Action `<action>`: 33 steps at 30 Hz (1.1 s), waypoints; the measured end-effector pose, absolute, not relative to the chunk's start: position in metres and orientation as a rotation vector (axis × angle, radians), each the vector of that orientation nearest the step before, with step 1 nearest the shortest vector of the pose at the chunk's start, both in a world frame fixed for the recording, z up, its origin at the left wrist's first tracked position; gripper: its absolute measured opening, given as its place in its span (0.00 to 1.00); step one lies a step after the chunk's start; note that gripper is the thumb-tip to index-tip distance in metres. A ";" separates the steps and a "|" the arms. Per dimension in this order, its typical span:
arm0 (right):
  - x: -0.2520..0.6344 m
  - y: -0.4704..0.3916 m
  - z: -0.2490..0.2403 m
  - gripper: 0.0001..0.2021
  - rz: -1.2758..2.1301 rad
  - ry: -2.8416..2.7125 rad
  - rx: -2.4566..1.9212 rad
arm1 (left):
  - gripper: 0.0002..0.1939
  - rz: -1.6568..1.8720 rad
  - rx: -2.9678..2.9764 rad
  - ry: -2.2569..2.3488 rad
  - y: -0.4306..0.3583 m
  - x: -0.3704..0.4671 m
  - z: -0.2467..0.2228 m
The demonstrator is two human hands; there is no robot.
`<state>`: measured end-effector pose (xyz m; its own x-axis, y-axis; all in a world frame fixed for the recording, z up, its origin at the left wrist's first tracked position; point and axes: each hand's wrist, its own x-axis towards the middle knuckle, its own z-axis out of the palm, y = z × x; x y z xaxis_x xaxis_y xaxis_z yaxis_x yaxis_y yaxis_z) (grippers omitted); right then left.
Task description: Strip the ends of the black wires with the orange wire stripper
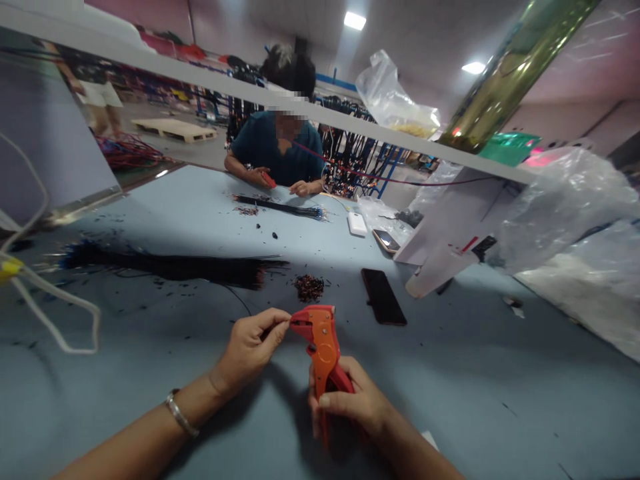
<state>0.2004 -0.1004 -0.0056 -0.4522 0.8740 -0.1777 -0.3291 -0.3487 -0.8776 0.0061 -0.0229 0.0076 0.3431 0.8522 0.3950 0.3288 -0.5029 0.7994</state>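
Note:
My right hand (357, 400) is wrapped round the handles of a red and orange wire stripper (325, 343), its jaws facing left. Thumb and fingers of my left hand (253, 347) are pinched together at the tip of those jaws. A thin black wire (241, 299) runs into the left hand from a long bundle of black wires (190, 268) lying to the left on the table. How far the wire's end sits inside the jaws is hidden. Just beyond the tool lies a small pile of clipped wire bits (309, 288).
On the blue-grey table (480, 373) lie a dark phone (384, 297), a second phone (385, 241) and a white box (357, 224). A white cable (75, 348) loops at left. Opposite, a person (275, 147) holds a red tool beside another wire bundle (280, 207). A shelf bar (330, 117) crosses above.

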 end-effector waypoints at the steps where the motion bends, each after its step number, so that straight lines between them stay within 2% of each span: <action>1: 0.201 -0.100 -0.005 0.19 1.901 -1.032 -0.846 | 0.11 1.114 2.003 1.024 -0.023 0.006 0.008; 33: 0.192 -0.106 -0.010 0.21 1.821 -1.057 -0.904 | 0.13 1.042 2.012 1.046 -0.025 0.008 0.016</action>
